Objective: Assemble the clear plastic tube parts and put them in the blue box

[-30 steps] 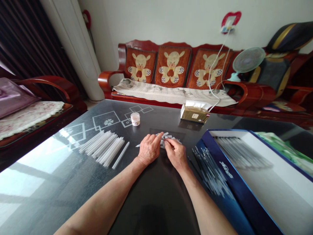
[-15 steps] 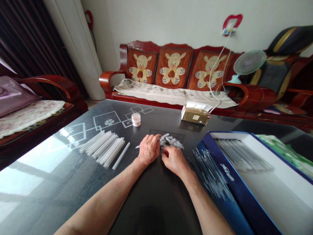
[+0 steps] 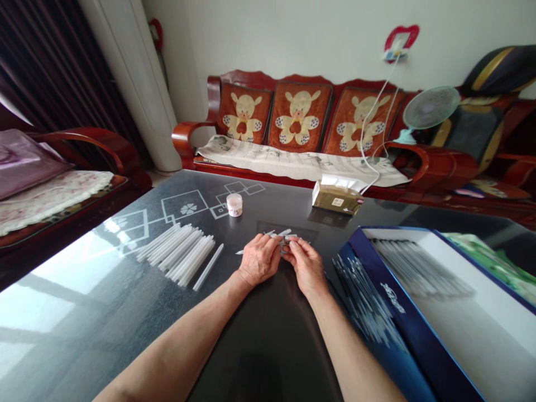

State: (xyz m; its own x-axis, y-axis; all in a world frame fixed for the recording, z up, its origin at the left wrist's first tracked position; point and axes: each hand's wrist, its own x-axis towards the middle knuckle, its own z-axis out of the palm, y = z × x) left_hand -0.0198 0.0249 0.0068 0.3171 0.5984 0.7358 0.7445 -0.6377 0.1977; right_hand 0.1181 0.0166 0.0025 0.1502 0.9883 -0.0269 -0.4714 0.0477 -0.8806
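As I read the head camera feed from afar, the person's left hand (image 3: 259,259) and right hand (image 3: 306,265) sit close together in a narrow pose, fingertips meeting over a cluster of small pale plastic pieces (image 3: 285,240) on a dark glass-topped table (image 3: 268,357). From my remote seat I cannot tell whether either hand really pinches one of those pieces, because the fingers hide too much of them. A slim white plastic tip (image 3: 239,252) pokes out just left of the left hand. Farther left lies a tight fan of long translucent white plastic tubes (image 3: 178,258), with one single translucent tube (image 3: 208,267) just beside it. Up the table stands a small round pale jar (image 3: 234,204), and near the far edge sits a tan tissue box (image 3: 337,196). To the right, a navy-blue cardboard box with a white inside (image 3: 387,273) holds rows of thin tubes (image 3: 419,268), and more thin tubes (image 3: 364,301) lie fanned across a blue flap, both blurred. Behind the table stands a red wooden sofa with orange bear-print cushions (image 3: 299,117)
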